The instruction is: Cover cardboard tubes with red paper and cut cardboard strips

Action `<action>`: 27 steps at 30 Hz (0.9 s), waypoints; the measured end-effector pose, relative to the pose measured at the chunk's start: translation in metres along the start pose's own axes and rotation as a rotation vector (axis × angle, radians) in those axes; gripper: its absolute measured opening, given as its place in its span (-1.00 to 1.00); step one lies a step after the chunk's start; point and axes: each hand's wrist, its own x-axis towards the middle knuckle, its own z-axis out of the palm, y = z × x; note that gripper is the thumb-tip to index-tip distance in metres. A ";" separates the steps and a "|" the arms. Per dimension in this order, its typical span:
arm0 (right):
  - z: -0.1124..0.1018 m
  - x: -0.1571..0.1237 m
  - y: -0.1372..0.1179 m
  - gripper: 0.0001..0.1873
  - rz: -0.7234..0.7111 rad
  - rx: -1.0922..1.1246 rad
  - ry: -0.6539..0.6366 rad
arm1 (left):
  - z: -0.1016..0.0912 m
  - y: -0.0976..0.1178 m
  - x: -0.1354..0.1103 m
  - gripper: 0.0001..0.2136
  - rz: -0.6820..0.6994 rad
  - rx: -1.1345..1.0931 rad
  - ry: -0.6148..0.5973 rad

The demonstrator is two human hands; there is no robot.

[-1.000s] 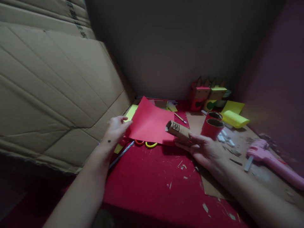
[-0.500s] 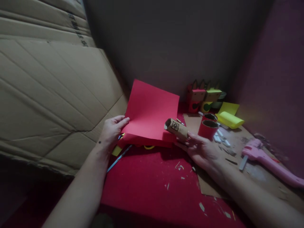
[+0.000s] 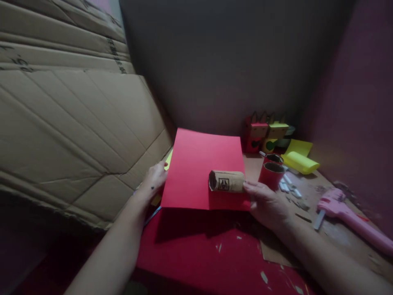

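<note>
My left hand (image 3: 155, 180) grips the left edge of a red paper sheet (image 3: 199, 164) and holds it raised above the red table surface (image 3: 202, 250). My right hand (image 3: 267, 203) holds a brown cardboard tube (image 3: 226, 181) by its right end. The tube lies sideways in front of the sheet's lower right part, with a small black printed mark facing me.
Two red-wrapped tubes (image 3: 270, 172) stand right of the sheet. Small red and yellow paper figures (image 3: 266, 133) and yellow paper (image 3: 299, 157) sit at the back right. A pink glue gun (image 3: 346, 213) lies at the right. Large cardboard sheets (image 3: 67, 123) lean at the left. Paper scraps dot the table.
The red sheet has been lifted off the table and turned to face me. The tube moved from pointing at an angle to lying level in front of the sheet.
</note>
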 end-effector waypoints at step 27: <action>-0.007 0.005 -0.001 -0.91 0.142 0.032 -0.088 | 0.014 0.026 0.096 -0.75 -0.148 -0.199 0.005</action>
